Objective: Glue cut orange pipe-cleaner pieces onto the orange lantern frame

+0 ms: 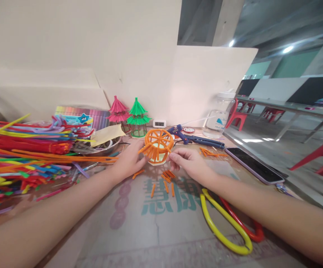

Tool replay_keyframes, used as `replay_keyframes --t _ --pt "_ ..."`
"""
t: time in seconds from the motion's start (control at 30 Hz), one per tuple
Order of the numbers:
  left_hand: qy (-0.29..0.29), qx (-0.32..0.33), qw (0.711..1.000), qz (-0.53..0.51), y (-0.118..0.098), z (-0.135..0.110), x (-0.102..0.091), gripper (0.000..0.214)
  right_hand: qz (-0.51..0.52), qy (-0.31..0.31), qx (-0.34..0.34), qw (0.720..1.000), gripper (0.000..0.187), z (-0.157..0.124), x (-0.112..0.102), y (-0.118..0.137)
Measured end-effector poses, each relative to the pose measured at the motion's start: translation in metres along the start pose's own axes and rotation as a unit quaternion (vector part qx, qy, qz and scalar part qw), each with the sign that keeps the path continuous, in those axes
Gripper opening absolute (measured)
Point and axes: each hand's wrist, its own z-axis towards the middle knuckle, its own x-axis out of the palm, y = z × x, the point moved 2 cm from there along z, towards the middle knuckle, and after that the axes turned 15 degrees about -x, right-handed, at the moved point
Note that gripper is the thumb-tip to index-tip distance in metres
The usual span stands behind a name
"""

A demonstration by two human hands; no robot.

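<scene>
Forearms (74, 203), left grip (130, 158), right grip (191, 162), orange frame (157, 150) between

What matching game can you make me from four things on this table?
Things:
1. orange frame
2. green model
3. phone
4. glue gun

Clues:
A. lies flat, with a dark screen
B. is dark blue
C. is between the left hand and the right hand
D. stands beside a pink model

Pairs: 1-C, 2-D, 3-A, 4-B

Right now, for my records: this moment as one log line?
left hand: at orange frame, left side | right hand: at its right side | orange pieces: on table
</scene>
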Motion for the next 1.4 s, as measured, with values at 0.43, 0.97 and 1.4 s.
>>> replay_keyframes --t 0.43,0.97,1.4 --pt "0.003 0.011 1.0 0.024 -0.003 0.0 -0.002 0.046 0.116 -0.01 0.052 0.992 0.032 0.002 0.002 -0.001" --pt "0.009 -0.021 0.999 -0.037 0.002 0.003 0.002 0.051 -0.313 -0.035 -0.265 0.911 0.017 0.001 -0.021 0.013" --pt "0.019 -0.02 0.999 -0.025 -0.005 0.002 -0.001 0.049 -0.51 0.101 -0.36 0.774 0.038 0.005 -0.025 0.011"
